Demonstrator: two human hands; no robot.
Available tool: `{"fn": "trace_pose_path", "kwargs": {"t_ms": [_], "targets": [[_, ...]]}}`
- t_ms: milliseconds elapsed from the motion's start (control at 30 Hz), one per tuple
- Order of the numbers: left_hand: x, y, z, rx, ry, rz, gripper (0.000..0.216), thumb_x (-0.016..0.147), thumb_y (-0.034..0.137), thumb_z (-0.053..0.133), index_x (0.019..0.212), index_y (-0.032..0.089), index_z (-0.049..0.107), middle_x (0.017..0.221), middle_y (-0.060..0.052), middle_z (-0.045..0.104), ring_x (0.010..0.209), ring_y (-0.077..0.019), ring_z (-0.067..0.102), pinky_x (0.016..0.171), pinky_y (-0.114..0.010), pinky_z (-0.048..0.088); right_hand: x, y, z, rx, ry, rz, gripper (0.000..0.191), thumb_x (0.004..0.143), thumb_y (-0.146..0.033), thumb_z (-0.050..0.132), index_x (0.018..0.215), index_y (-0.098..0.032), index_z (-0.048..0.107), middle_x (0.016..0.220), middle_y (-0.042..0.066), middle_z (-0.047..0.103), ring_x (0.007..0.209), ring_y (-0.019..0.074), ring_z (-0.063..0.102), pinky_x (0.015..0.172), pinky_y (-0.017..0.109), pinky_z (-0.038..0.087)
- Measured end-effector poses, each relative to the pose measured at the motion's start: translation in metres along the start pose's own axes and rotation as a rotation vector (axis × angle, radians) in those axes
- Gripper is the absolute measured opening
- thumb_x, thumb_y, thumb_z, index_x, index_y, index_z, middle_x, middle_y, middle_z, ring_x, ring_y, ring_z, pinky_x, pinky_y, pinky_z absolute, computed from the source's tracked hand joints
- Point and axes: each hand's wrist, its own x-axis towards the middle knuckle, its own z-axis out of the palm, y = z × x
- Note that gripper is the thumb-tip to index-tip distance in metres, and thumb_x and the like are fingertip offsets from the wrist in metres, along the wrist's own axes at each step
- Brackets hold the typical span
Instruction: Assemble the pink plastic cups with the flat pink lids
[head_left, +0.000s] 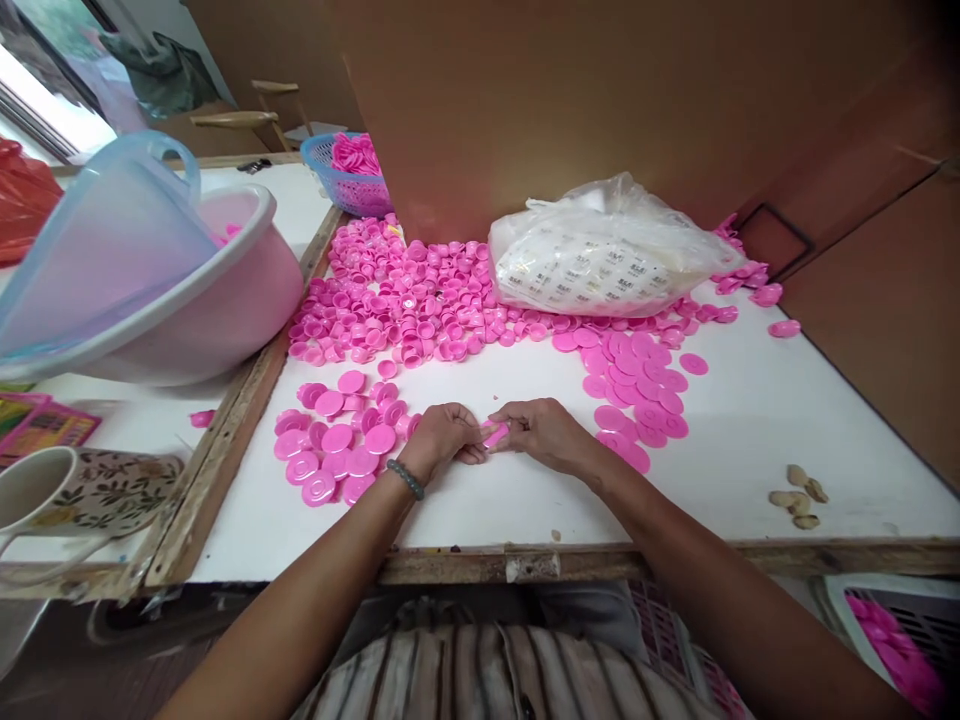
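Observation:
Between the fingertips of both hands is a small pink plastic disc [495, 433], held just over the white tabletop. My left hand [450, 435], with a dark beaded bracelet at the wrist, closes on its left edge. My right hand [541, 430] pinches it from the other side. Fingers cover part of the disc. Left of my hands lies a loose group of pink lidded cups [337, 438]. To the right spreads a pile of flat pink discs [637, 385]. Many small pink cups [420, 300] are heaped behind.
A clear bag of printed white packets [592, 260] rests against brown cardboard [600, 100]. On the left stand a pink basin [247, 290], a blue basket [321, 165] and a floral mug [97, 490]. Peanuts [801, 498] lie at right, near the wooden table edge [585, 563].

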Motion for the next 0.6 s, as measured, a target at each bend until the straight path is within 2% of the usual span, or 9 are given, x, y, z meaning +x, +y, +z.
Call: {"fn": "trace_pose_path", "kwargs": {"t_ms": [133,200,267,333,400,433,500,600], "targets": [[-0.003,0.002,0.0,0.057,-0.018,0.036,0.029,0.058,0.024,0.074,0.069,0.013,0.05,0.048,-0.002,0.06,0.043,-0.0125,0.058,0.043,-0.021,0.047,-0.003,-0.013,0.001,-0.168,0.031,-0.012,0.016,0.071,-0.027,0.067,0.085,-0.021,0.069,0.056,-0.005,0.052,0.054,0.009,0.044,0.049,0.02,0.031],[-0.008,0.002,0.002,0.129,-0.009,0.102,0.03,0.062,0.031,0.072,0.072,0.014,0.049,0.048,0.0,0.058,0.041,-0.012,0.055,0.042,-0.022,0.044,-0.014,-0.016,0.003,-0.281,0.075,-0.075,0.017,0.079,-0.028,0.059,0.093,-0.023,0.067,0.064,-0.003,0.058,0.06,0.0112,0.05,0.054,0.021,0.036],[-0.016,0.001,0.005,0.31,0.081,0.227,0.027,0.069,0.037,0.065,0.075,0.015,0.051,0.051,0.001,0.057,0.043,-0.0124,0.054,0.045,-0.025,0.044,-0.032,-0.014,0.003,-0.461,0.171,-0.129,0.025,0.084,-0.03,0.053,0.107,-0.023,0.062,0.078,0.002,0.063,0.072,0.0157,0.055,0.062,0.025,0.042],[-0.026,-0.001,0.011,0.577,0.25,0.429,0.022,0.076,0.036,0.058,0.083,0.016,0.054,0.063,-0.002,0.061,0.057,-0.0157,0.058,0.056,-0.03,0.047,-0.056,-0.006,0.0,-0.675,0.37,-0.1,0.037,0.085,-0.033,0.051,0.119,-0.017,0.055,0.099,0.01,0.062,0.091,0.0221,0.054,0.075,0.032,0.044],[-0.034,-0.003,0.017,0.833,0.374,0.672,0.023,0.079,0.033,0.056,0.096,0.017,0.057,0.09,-0.009,0.063,0.084,-0.0213,0.058,0.074,-0.037,0.047,-0.078,0.01,-0.007,-0.85,0.558,-0.021,0.044,0.085,-0.035,0.051,0.122,-0.011,0.052,0.113,0.017,0.056,0.103,0.0279,0.048,0.084,0.039,0.042],[-0.036,-0.004,0.021,0.937,0.395,0.778,0.027,0.079,0.032,0.057,0.103,0.019,0.057,0.106,-0.011,0.059,0.099,-0.0243,0.054,0.083,-0.041,0.044,-0.086,0.019,-0.01,-0.922,0.606,0.023,0.045,0.085,-0.035,0.05,0.123,-0.01,0.051,0.118,0.019,0.052,0.107,0.0304,0.046,0.085,0.042,0.042],[-0.038,-0.005,0.024,1.109,0.396,0.895,0.032,0.077,0.034,0.059,0.107,0.023,0.057,0.126,-0.011,0.048,0.119,-0.0297,0.039,0.096,-0.049,0.033,-0.095,0.036,-0.013,-0.999,0.605,0.034,0.041,0.087,-0.031,0.046,0.122,-0.012,0.051,0.119,0.018,0.051,0.107,0.0309,0.045,0.082,0.043,0.044],[-0.036,-0.009,0.016,1.27,0.44,0.852,0.027,0.077,0.035,0.059,0.102,0.025,0.06,0.13,-0.01,0.045,0.128,-0.0349,0.026,0.1,-0.061,0.018,-0.089,0.046,-0.005,-0.998,0.546,-0.109,0.032,0.088,-0.023,0.041,0.115,-0.014,0.056,0.118,0.016,0.053,0.103,0.0281,0.047,0.078,0.039,0.046]]}}
